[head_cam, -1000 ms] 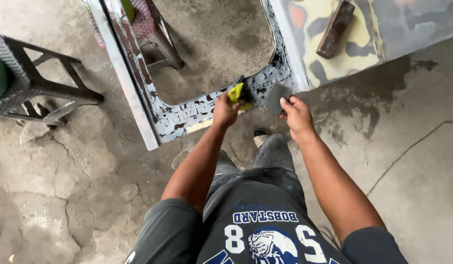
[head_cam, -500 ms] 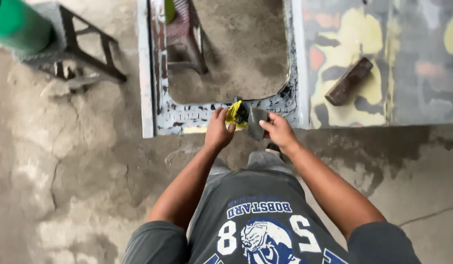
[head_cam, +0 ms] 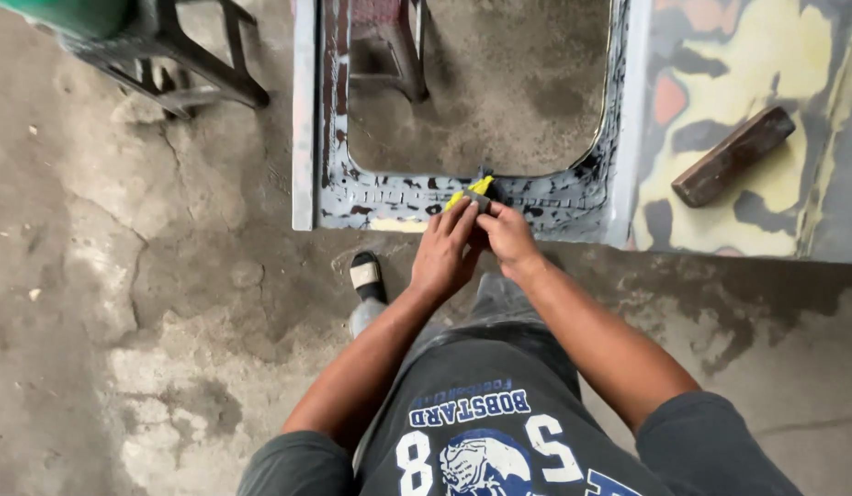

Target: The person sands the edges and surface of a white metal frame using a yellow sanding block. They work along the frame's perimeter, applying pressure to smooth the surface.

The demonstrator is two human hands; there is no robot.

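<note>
Head view, steeply downward, close

Both arms reach forward, left hand (head_cam: 444, 253) and right hand (head_cam: 507, 237) pressed together, fingers curled.

Vehicle body-repair workshop was indicated: cracked, stained concrete floor (head_cam: 123, 303); sanded car door panel (head_cam: 462, 197) with window opening, laid flat; patchy primer and filler seen on adjoining panel (head_cam: 720, 138); metal stool (head_cam: 169, 55) stood nearby.

Cracked, stained grey concrete floor (head_cam: 150, 303) underfoot, a dark metal stool (head_cam: 182, 55) standing on it, one sandalled foot (head_cam: 366, 276) planted beside.
</note>
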